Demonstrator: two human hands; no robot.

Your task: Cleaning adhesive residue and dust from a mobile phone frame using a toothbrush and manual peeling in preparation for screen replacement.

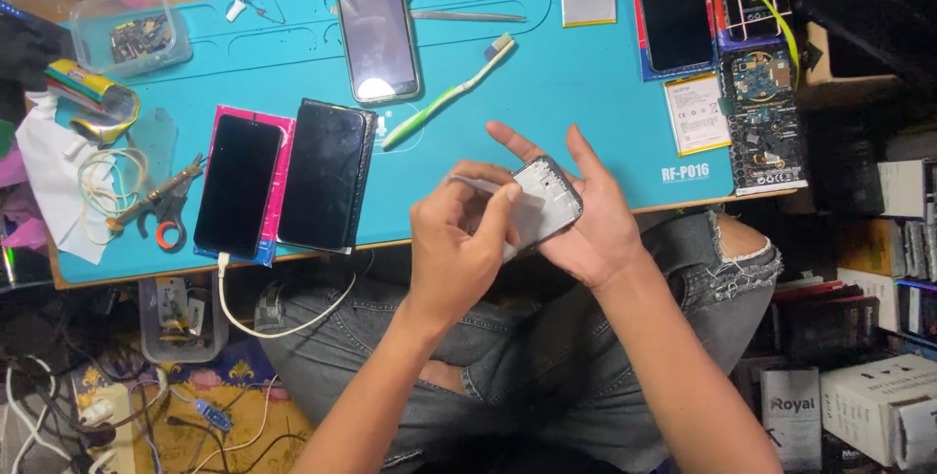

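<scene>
Covering most of the desk (68,274), a teal work mat (547,83) carries everything else, and the person sits at its near edge with knees in torn grey jeans (547,357) below it. Near the mat's left side two dark phones lie side by side: one in a black case (325,173), and one on a pink card (237,184) with a white cable (273,323) hanging from its lower end. A third phone (375,23) lies further back, screen up, with a green-handled toothbrush (449,93) slanting just to its right. At the right edge are a bare circuit board (764,118) and a flat white battery (695,113). Small pliers (161,203) with red grips rest at far left.

Over the mat's near edge, the right hand (586,215) cradles a small phone frame (542,206), fingers spread behind it. The left hand (459,245) pinches a thin white strip (467,183) against the frame's upper left edge.
</scene>
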